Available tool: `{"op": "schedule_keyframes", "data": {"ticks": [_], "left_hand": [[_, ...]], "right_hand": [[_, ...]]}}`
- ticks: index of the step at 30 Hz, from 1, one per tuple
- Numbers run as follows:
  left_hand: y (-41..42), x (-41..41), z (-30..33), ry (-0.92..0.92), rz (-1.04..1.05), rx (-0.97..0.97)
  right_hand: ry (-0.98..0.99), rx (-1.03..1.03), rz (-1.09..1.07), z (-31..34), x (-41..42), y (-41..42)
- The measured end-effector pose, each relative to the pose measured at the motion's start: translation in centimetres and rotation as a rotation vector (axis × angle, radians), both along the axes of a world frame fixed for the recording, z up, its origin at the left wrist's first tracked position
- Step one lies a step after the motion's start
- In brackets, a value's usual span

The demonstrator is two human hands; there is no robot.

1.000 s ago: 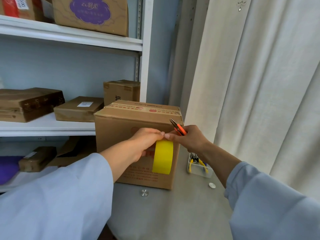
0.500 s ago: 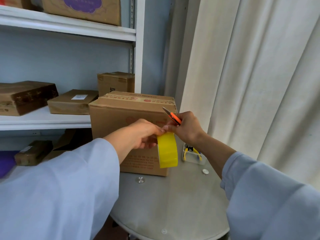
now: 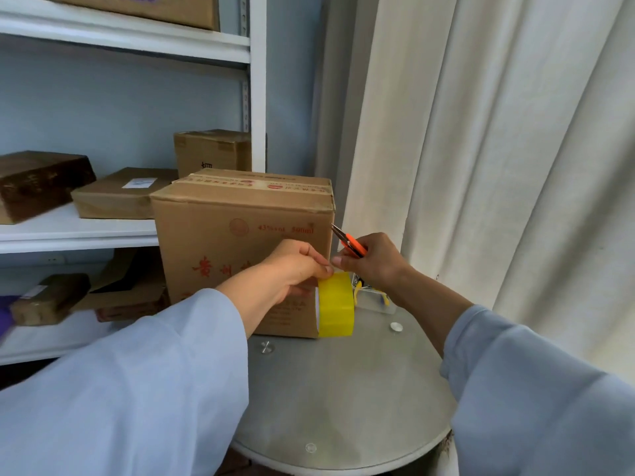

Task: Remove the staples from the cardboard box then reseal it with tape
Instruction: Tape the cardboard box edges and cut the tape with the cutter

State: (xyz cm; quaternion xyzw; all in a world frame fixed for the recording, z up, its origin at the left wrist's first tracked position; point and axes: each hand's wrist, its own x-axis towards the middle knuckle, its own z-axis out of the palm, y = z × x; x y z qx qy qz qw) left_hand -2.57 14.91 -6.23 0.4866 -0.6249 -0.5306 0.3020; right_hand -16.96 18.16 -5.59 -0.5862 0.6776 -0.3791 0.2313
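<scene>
**Yellow tape roll held beside a taped carton on a round table**

While the cardboard box (image 3: pixel 240 249) stands upright on the far left part of the round grey table (image 3: pixel 343 407), both hands meet just in front of its near right corner; the left hand (image 3: pixel 292 273) grips a roll of yellow tape (image 3: pixel 336 305), fingers curled into its core and thumb pinching at the top edge of the roll; the roll hangs on edge in front of the box's lower right corner, its bottom near the tabletop, though whether it touches the table cannot be told; the right hand (image 3: pixel 372 261) is curled around an orange-handled cutting tool (image 3: pixel 348 240), whose dark metal tip points up and left toward the box's right edge, while the forefinger of that hand reaches to the top of the roll, close to the left thumb; whether a free end of tape is pinched there cannot be told.

The box top carries a strip of printed sealing tape along its length; red print marks its front face; behind the right hand, a small clear container (image 3: pixel 374 302) with yellow-handled pliers sits on the table just right of the box; white shelving (image 3: pixel 79 231) to the left holds several brown parcels (image 3: pixel 123 194); pale curtains (image 3: pixel 498 166) hang on the right; light blue sleeves (image 3: pixel 137 389) cover both forearms.
</scene>
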Motion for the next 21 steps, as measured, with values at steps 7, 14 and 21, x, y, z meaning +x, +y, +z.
{"op": "schedule_keyframes", "data": {"ticks": [7,14,21], "left_hand": [[-0.4,-1.4,-1.3,-0.104,-0.066,-0.140],[-0.1,-4.2,-3.2,-0.223,-0.034,-0.311],[-0.5,-6.1,-3.7,-0.490,-0.019,-0.470]], "right_hand": [[-0.090,0.098,-0.059,-0.7,-1.6,0.6],[-0.095,0.084,-0.216,-2.1,-4.1,0.2],[-0.226,0.184,-0.120,-3.0,-5.0,1.2]]}}
